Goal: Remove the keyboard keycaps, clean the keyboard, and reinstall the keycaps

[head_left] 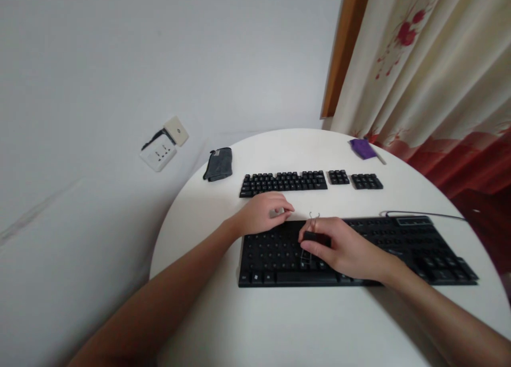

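You have nothing readable here. The legends on your keyboard (399,244) and on the rows of loose keycaps (283,182) behind it show only as pale specks, too small to make out. Any marking on the wall socket (159,153) or the grey cloth (219,164) is too small to decipher.

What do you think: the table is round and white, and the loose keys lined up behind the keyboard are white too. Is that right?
Not quite. The head view shows that the loose keys lined up behind the keyboard are black, not white. The table is round and white, just as you said.
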`<action>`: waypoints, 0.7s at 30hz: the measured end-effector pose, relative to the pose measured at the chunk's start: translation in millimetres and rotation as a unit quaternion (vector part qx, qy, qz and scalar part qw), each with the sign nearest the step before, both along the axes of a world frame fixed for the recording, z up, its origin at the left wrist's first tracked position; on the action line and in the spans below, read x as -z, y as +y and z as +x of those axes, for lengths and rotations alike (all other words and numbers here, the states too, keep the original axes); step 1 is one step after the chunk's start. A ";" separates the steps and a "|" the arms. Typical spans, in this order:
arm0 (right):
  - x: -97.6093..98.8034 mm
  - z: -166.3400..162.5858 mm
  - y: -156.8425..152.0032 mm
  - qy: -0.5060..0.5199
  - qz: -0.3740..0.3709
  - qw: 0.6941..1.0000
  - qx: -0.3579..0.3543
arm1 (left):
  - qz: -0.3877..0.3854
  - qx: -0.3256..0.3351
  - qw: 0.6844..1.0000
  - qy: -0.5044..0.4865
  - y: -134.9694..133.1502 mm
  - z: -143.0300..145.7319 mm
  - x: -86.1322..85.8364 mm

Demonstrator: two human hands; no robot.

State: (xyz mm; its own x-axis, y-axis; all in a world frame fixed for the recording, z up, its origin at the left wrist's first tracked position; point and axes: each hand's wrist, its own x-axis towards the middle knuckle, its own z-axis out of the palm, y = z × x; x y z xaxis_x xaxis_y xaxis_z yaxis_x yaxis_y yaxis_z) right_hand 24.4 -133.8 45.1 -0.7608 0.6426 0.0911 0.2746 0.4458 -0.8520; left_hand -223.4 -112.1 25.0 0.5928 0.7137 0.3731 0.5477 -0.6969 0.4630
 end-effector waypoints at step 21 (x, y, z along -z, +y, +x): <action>14.6 -10.6 -3.9 -0.032 0.026 0.999 -0.031 | -0.065 0.036 0.997 0.018 -3.3 5.5 -1.0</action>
